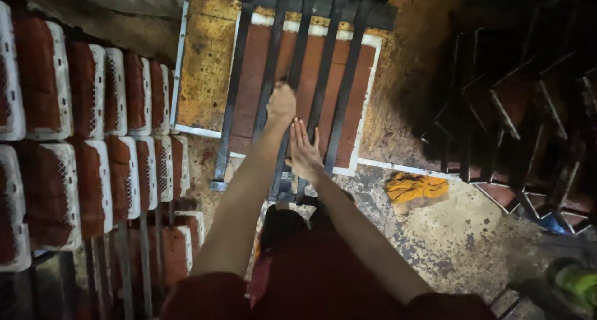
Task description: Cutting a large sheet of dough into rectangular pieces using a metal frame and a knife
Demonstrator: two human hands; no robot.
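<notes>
A dark metal grid of long parallel bars [323,77] lies over a white-framed tray filled with red-brown clay [359,90] on the floor. My left hand [281,102] is closed around one of the middle bars. Just below it, my right hand [305,152] lies flat with fingers spread on the bars near the tray's near edge. Both forearms reach forward from red sleeves.
Racks at left hold several upright white-framed slabs of red clay [93,102]. A yellow-stained slab [205,65] lies beside the tray. An orange cloth [415,188] rests on the wet floor. Dark stacked frames [522,108] fill the right side. A green object [575,282] shows at the bottom right.
</notes>
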